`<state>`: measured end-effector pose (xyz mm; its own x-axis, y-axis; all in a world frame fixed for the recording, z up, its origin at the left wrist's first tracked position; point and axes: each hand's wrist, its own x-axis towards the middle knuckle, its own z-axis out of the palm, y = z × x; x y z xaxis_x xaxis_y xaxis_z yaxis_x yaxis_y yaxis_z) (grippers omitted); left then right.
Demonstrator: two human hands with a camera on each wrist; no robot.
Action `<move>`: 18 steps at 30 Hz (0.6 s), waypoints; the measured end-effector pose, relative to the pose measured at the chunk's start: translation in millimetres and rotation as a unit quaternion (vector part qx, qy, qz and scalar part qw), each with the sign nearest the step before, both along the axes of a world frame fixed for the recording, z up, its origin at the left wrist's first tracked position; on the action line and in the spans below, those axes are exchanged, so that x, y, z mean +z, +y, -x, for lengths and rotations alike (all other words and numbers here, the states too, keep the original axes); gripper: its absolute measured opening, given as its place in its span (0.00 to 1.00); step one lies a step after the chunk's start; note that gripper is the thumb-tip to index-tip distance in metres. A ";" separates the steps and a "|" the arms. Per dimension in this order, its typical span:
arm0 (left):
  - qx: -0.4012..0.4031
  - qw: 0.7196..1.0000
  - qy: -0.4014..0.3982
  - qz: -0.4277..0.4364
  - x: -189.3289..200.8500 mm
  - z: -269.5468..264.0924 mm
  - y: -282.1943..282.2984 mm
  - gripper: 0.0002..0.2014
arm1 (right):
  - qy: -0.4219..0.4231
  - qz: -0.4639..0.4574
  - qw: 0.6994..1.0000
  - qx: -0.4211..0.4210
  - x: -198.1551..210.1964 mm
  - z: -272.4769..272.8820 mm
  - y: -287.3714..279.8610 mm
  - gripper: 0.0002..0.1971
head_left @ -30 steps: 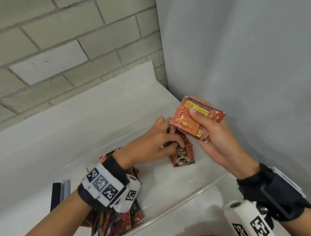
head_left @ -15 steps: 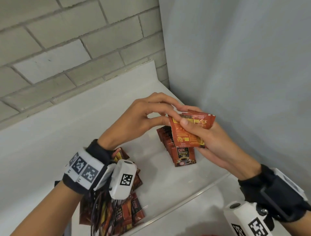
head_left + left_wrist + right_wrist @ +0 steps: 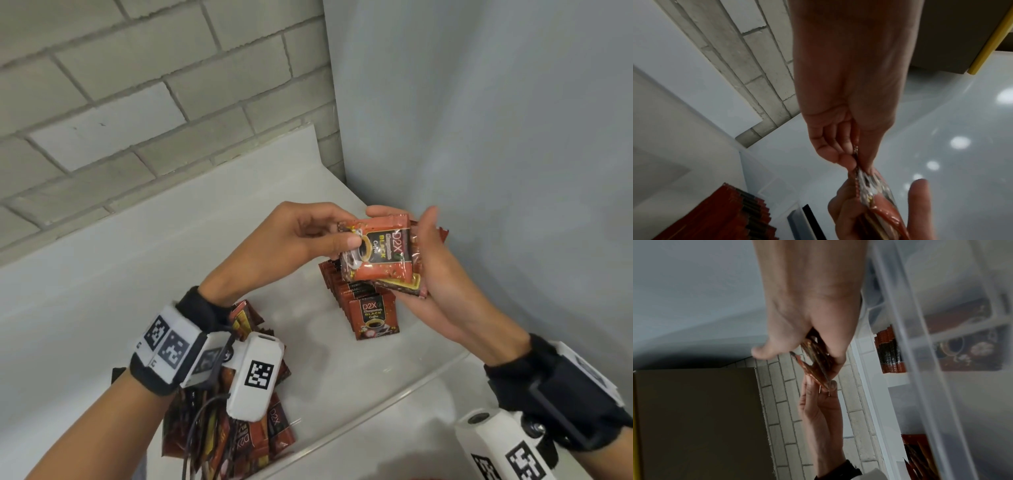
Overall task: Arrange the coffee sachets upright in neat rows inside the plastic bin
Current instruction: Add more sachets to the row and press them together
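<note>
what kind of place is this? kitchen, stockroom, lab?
Likely a stockroom or pantry shelf corner, not certain. A painted brick wall meets a plain grey panel behind a white shelf, where a clear plastic bin holds a row of upright coffee sachets.

Head view looks down; both wrist views, close, share the hands (image 3: 359,260).

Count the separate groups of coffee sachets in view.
3: an upright row in the bin, a loose pile beneath the left wrist, a handful in the right hand, the left hand pinching one. Others may be hidden.
</note>
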<state>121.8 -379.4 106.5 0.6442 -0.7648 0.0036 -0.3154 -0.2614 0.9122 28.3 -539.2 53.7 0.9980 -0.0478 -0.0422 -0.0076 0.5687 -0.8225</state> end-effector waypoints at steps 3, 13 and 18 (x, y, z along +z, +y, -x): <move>0.021 1.000 0.016 0.007 0.8 0.1 -0.8 0.13 | -0.019 0.012 1.000 -0.001 -4.6 0.0 -0.7 0.37; 0.052 0.996 0.076 -0.005 -3.9 8.5 -2.0 0.02 | -0.034 -0.002 0.994 -0.105 1.7 -0.3 0.2 0.24; 0.028 0.995 0.072 -0.058 -11.1 9.3 -2.0 0.12 | -0.027 0.009 0.993 -0.119 -0.2 -1.3 -0.4 0.23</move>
<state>112.4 -381.4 95.4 0.6729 -0.7182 -0.1771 -0.1663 -0.3802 0.9098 29.6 -539.6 53.6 0.9593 -0.2821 0.0146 0.1698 0.5347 -0.8278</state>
